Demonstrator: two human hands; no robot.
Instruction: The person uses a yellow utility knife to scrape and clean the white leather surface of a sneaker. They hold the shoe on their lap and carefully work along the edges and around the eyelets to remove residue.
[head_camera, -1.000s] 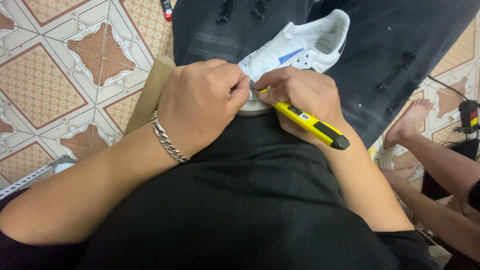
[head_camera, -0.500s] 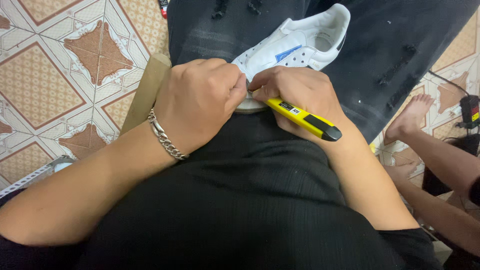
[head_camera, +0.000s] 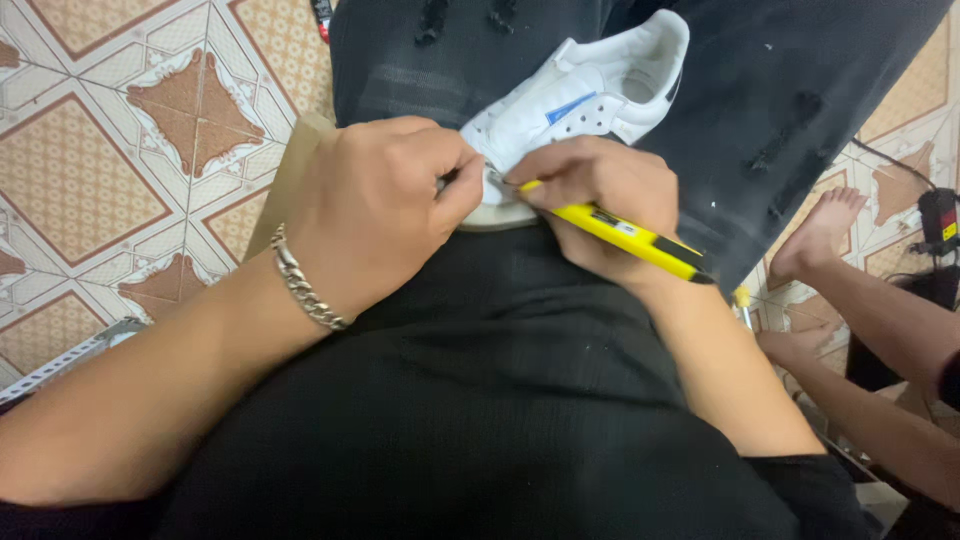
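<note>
A white sneaker (head_camera: 590, 95) with a blue side patch lies on my lap, toe toward me. My left hand (head_camera: 375, 205), with a silver chain bracelet at the wrist, grips the sneaker's toe end. My right hand (head_camera: 605, 190) holds a yellow utility knife (head_camera: 625, 235) like a pen, its tip at the toe edge of the sole beside my left thumb. The toe itself is mostly hidden under both hands.
Patterned brown and cream floor tiles (head_camera: 120, 130) spread on the left. A brown cardboard piece (head_camera: 285, 180) lies under my left hand's side. Another person's bare foot (head_camera: 820, 230) and legs show at the right, near a dark device with cables (head_camera: 940, 225).
Both hands and the sneaker stay together on my lap; the view has shifted slightly. The knife remains at the toe edge with only a small shift.
</note>
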